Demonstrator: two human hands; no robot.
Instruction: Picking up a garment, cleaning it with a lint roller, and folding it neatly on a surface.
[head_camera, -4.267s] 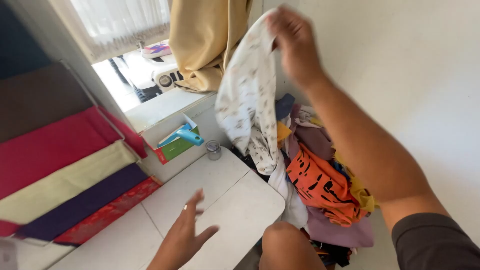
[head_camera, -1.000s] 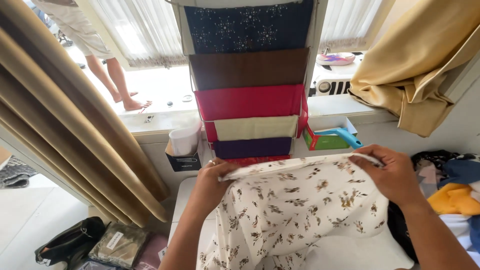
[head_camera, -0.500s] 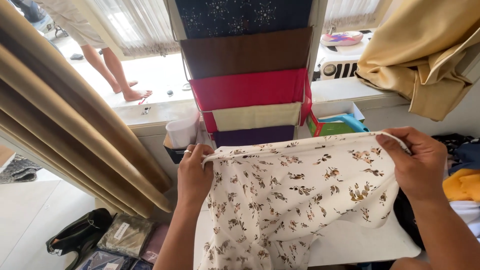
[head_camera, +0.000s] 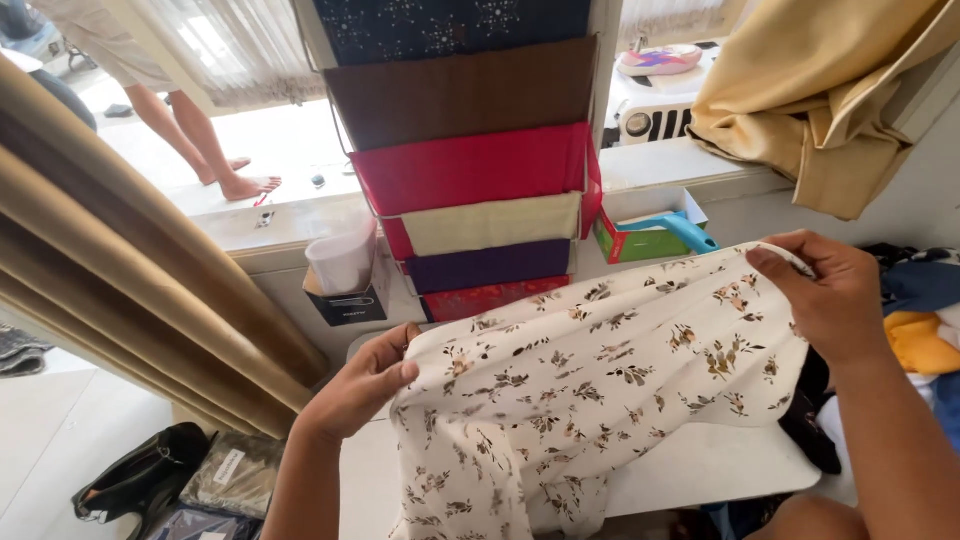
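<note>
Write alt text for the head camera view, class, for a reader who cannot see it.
Two hands, left hand and right hand, hold a cream floral cloth stretched above a white table. Behind hang folded fabrics in brown, red, cream and purple; a clothes pile lies right.

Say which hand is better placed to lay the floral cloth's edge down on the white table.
Left hand: it grips the floral cloth low beside the white table; the right hand holds its corner raised.

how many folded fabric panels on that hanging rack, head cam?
6 visible, stacked top to bottom: dark blue patterned panel, brown panel, pink-red panel, cream panel, purple panel, red patterned panel. The top runs out of frame and the floral cloth covers the bottom, so more may be hidden.
</note>
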